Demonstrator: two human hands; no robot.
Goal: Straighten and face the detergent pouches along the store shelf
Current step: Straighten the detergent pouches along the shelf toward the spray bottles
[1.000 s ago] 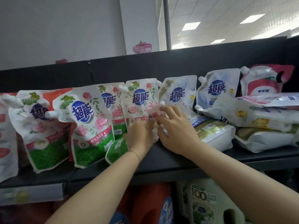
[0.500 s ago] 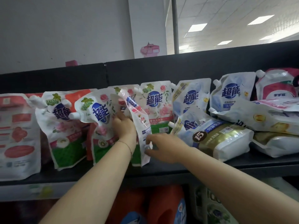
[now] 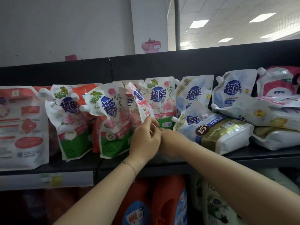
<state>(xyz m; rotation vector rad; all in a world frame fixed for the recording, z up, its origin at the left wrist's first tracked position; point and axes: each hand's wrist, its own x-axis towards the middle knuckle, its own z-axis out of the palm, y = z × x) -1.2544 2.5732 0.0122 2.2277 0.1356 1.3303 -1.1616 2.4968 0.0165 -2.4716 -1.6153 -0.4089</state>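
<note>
Hands are right in the thick of it on the black metal store shelf (image 3: 259,158): the left hand (image 3: 144,142) has thumb and curled fingers pinching the lower edge of a white rose-printed soft plastic detergent pouch (image 3: 139,101), which stands twisted edge-on, just left of the white-and-gold detergent pouch lying flat (image 3: 217,135) with a 15 on its label. The right hand (image 3: 172,143) sits touching the left, between it and that flat pouch, but its fingers are tucked behind the left hand, so whether it grips anything I cannot tell. Now, the handling: this twisted pouch looks like thin glossy film over liquid, so I'd judge it floppy up top, heavy and sloshing down low, and slick under the fingers. Its upper half is folding over where nothing supports it. Pinching one edge will likely only swivel the film. The sounder hold, to my eye, is both bottom corners or the filled belly, using the stiffer sealed side seams as handles, then turning the blue logo to the front. Further left of the flat pouch, beyond the twisted one, a white-and-green rose pouch (image 3: 110,120) leans with its white spout poking out, and squeezing near a spout seems unwise. Behind the hands, also left of the flat pouch, an upright front-facing rose pouch (image 3: 159,101) gives the line to match.
</note>
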